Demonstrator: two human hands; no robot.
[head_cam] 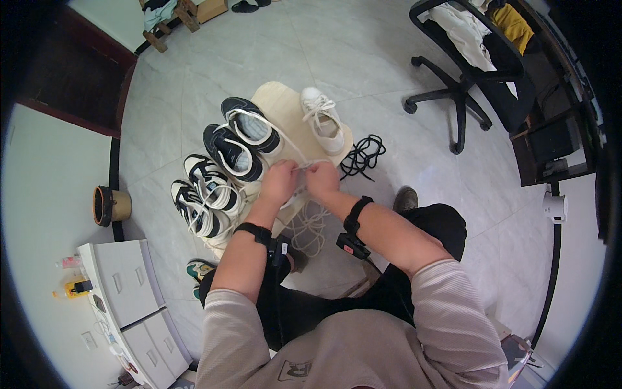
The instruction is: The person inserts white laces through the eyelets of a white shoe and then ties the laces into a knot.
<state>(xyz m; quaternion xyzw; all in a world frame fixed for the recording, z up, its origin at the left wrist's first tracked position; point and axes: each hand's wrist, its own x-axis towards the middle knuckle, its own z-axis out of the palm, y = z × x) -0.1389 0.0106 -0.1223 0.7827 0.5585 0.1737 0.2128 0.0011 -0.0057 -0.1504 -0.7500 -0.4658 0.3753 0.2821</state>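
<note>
My left hand (280,182) and my right hand (322,179) are close together, each pinching a white shoelace (304,166) between the fingertips. What lies directly beneath my hands is mostly hidden. To their right and farther off, a white sneaker (324,124) with tied laces stands on a pale wooden board (278,99). On the left stand two dark shoes (252,127) with white laces, and a pair of black-and-white sneakers (210,182) with looped laces on them. Loose pale laces (311,226) hang in loops below my hands.
A tangle of black laces (363,154) lies by the board's right edge. Nearby are a wheeled office chair (461,85), a bin (116,205), a white drawer cabinet (127,277) and green-yellow shoes (199,269). A wooden stool (182,14) is at the far left.
</note>
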